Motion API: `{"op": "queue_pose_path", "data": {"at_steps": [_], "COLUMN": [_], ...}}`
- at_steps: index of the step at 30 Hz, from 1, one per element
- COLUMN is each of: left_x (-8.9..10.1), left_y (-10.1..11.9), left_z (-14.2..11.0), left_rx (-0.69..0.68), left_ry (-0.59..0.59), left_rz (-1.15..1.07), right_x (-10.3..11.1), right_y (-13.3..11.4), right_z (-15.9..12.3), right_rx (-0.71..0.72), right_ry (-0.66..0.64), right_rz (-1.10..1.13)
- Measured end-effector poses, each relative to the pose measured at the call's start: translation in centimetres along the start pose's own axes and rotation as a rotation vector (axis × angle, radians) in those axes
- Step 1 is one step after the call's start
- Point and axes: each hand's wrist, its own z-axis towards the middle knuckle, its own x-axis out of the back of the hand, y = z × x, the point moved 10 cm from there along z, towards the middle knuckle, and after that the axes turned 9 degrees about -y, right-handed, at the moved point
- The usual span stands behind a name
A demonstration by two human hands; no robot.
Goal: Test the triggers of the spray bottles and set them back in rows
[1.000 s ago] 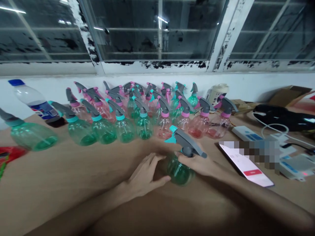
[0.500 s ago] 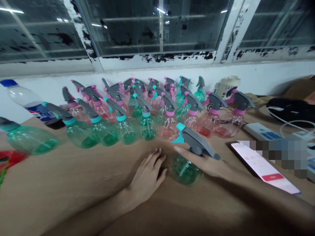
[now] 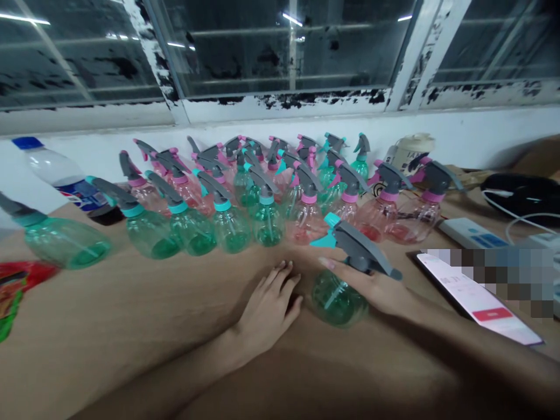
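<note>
My right hand [image 3: 371,286] is wrapped round the neck of a green spray bottle [image 3: 339,303] with a grey and turquoise trigger head. That bottle stands on the wooden table [image 3: 175,315], its nozzle pointing to the left and away from me. Just left of it, my left hand [image 3: 269,306] lies flat on the tabletop with its fingers apart and nothing in it. Behind both hands stand several rows of spray bottles, among them a green one with a turquoise collar [image 3: 268,224] and a pink one with a pink collar [image 3: 306,221].
At the far left are a cola bottle [image 3: 79,184], a lone green spray bottle [image 3: 70,242] and a red packet [image 3: 21,286]. On the right lie a phone [image 3: 476,300] with a lit screen, a white power strip [image 3: 472,233] and a black object with a cable [image 3: 516,195]. A paper cup [image 3: 411,151] stands behind.
The whole view has shifted slightly, so things sit a little further right. My right hand keeps its hold on the spray bottle, and my left hand stays flat on the table.
</note>
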Motion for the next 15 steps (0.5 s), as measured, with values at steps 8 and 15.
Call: {"op": "queue_pose_path", "data": {"at_steps": [8,15], "left_x": [-0.08,-0.22], "left_y": [0.08,0.15], "left_z": [-0.05,-0.11], "left_rx": [-0.006,-0.009], "left_ry": [-0.006,0.001], "left_rz": [0.013,0.029], "right_x": [-0.10,0.16], "right_y": [0.37,0.38], "right_z": [-0.06,-0.18], "right_rx": [-0.076,-0.087], "right_ry": [-0.027,0.003], "right_rz": [-0.017,-0.037]}}
